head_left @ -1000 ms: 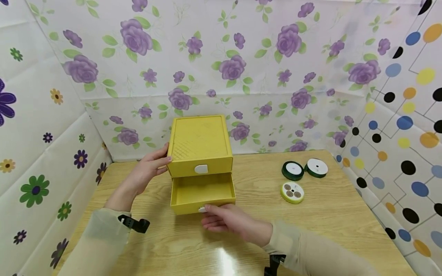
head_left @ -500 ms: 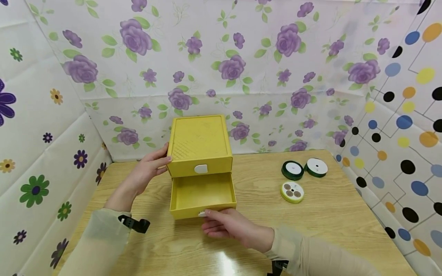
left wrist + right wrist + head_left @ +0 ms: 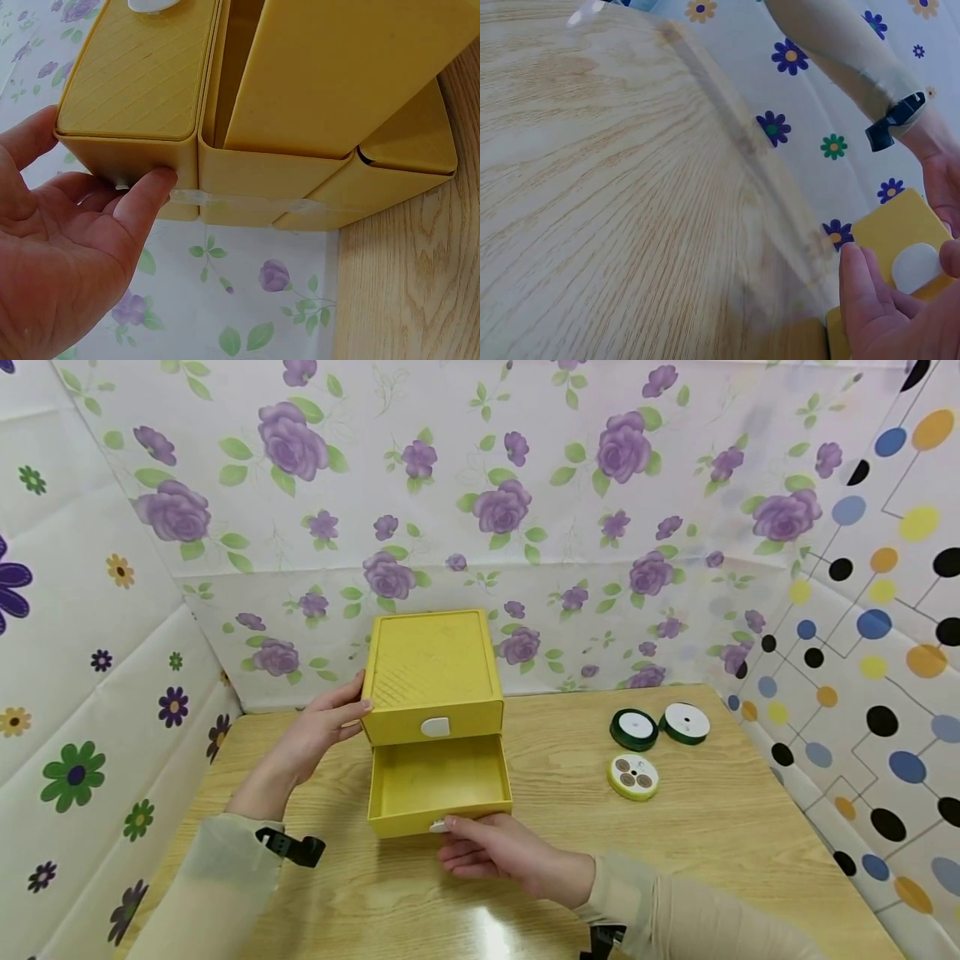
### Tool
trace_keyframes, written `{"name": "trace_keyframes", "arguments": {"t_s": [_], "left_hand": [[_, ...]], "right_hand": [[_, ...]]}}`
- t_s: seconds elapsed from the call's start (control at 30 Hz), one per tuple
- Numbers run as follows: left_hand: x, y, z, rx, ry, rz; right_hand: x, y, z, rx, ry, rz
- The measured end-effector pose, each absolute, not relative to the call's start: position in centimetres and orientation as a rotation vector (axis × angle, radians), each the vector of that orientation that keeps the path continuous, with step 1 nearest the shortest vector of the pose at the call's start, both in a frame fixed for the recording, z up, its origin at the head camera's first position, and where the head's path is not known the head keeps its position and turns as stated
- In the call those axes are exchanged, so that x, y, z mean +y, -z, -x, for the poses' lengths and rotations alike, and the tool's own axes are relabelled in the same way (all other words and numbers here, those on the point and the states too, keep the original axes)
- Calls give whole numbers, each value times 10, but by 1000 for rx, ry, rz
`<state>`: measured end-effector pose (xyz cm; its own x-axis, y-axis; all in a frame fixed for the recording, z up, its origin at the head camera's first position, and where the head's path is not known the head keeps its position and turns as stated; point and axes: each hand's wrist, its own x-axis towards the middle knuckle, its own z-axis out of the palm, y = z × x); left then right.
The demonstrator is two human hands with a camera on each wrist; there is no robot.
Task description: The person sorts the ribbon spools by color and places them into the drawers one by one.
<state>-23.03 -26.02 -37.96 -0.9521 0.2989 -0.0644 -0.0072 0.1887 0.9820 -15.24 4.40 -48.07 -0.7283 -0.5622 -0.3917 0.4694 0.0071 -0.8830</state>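
A yellow drawer cabinet [image 3: 435, 660] stands toward the back of the table. One drawer [image 3: 401, 827] below the top one is pulled well out, and its inside looks bare. My left hand [image 3: 321, 727] rests against the cabinet's left side; in the left wrist view the thumb [image 3: 154, 193] and fingertips press on the side wall. At the drawer's front, my right hand [image 3: 510, 852] pinches the white drawer handle [image 3: 438, 827], thumb on top and fingers below. The top drawer, with its own white handle [image 3: 435, 727], is closed. A lower tier [image 3: 412, 142] shows in the left wrist view.
To the right lie two dark green-edged ribbon spools [image 3: 633, 728] [image 3: 686, 723] and a yellow-green one [image 3: 633, 776]. Floral sheeting [image 3: 450, 510] hangs directly behind the cabinet. Dotted sheeting [image 3: 892, 693] bounds the wooden table [image 3: 712, 852] on the right.
The drawer has slid a little farther out toward me with my right hand on its handle, mostly in the first half second. My left hand has stayed on the cabinet's side.
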Motion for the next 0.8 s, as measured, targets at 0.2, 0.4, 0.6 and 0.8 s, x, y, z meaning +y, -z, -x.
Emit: {"name": "trace_keyframes", "arguments": {"t_s": [0.2,0.4,0.6,0.8], "left_hand": [[-261,379,230,2219,-1839,-293],[-261,379,231,2212,-1846,-301],[-261,379,230,2224,-1845,-294],[-261,380,231,2221,-1837,-295]], "right_hand": [[52,483,155,1623,1733,181],[76,487,164,1684,1545,452],[109,487,178,1892,1378,595],[146,487,195,2217,1109,736]]}}
